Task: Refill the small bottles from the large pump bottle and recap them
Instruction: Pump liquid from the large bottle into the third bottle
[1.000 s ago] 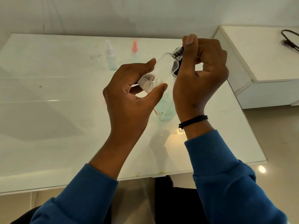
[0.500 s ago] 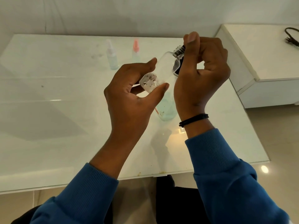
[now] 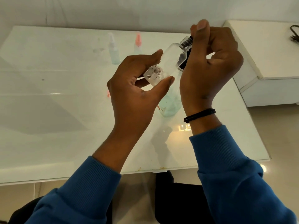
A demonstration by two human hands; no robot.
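Clear bottle (image 3: 163,65), tilted above the white glass table (image 3: 48,126), sits between my two hands: my left hand (image 3: 137,94) grips its base between thumb and fingers, while my right hand (image 3: 210,67) curls around the black cap (image 3: 186,42) at its neck. Beneath my hands stands a bottle of pale green liquid (image 3: 169,105). Two small spray bottles, one white-capped (image 3: 113,50) and one pink-capped (image 3: 137,43), stand farther back.

Head-worn view, steeply down, close over table (image 3: 48,110), edges perhaps warped.
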